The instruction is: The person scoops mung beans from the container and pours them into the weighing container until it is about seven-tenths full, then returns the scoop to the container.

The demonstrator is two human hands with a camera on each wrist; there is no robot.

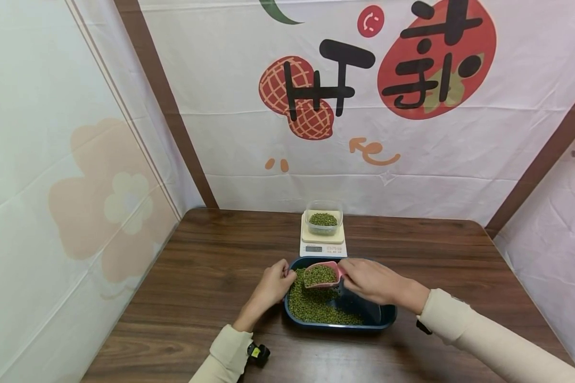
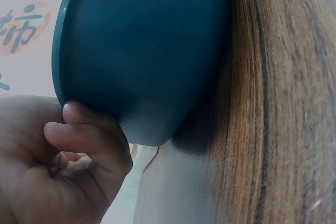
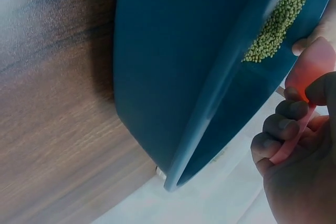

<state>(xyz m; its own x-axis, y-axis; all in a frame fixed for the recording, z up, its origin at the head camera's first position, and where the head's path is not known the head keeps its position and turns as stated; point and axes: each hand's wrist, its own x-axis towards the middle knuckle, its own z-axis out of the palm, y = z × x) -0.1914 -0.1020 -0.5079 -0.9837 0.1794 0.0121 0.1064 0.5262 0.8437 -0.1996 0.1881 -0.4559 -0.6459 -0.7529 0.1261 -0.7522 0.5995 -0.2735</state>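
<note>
A dark blue basin [image 1: 366, 306] sits on the table, with green mung beans [image 1: 316, 308] heaped mostly toward its left and front. My left hand [image 1: 272, 284] grips the basin's left rim; in the left wrist view its fingers [image 2: 86, 137] curl at the edge. Over the basin, my right hand [image 1: 376, 279] holds a pink scoop [image 1: 336, 267] by its handle. Mung beans fill the scoop, whose mouth points left. The right wrist view shows the fingers [image 3: 281, 127] wrapped round the handle, beside the basin wall [image 3: 173, 61].
Just behind the basin stands a white kitchen scale [image 1: 323, 250] with a small display. On it rests a clear plastic container [image 1: 333, 230] holding some mung beans. The brown wooden table [image 1: 211, 250] ends at a printed cloth backdrop [image 1: 412, 186].
</note>
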